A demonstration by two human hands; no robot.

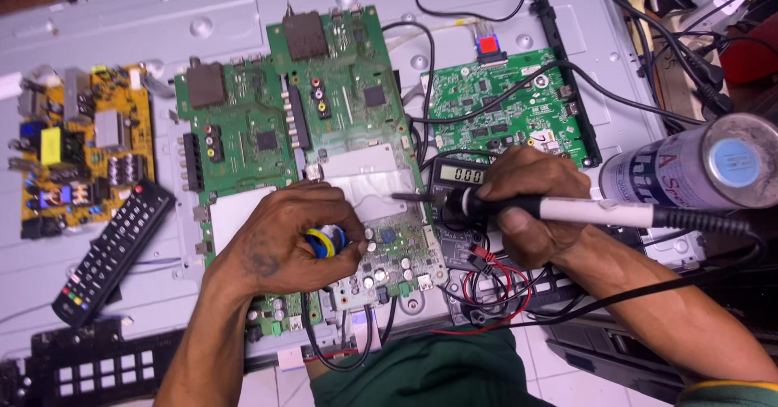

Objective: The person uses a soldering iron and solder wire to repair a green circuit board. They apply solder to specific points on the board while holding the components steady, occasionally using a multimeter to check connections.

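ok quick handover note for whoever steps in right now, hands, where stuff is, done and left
Left hand: holds a blue and yellow solder spool over the small circuit board.
Right hand: grips the soldering iron, tip pointing left at the board's upper edge.
Multimeter sits under the right hand, display on, red and black leads coiled below.
Green boards lie behind; remote control at left.
Done: cannot tell which joints are finished.
Left: the iron tip is not clearly touching the board yet.

A yellow power board (85, 152) sits at the left edge, a black remote (113, 253) just below it — a spray can (697, 168) lies at right, a green board (510, 107) upper right.
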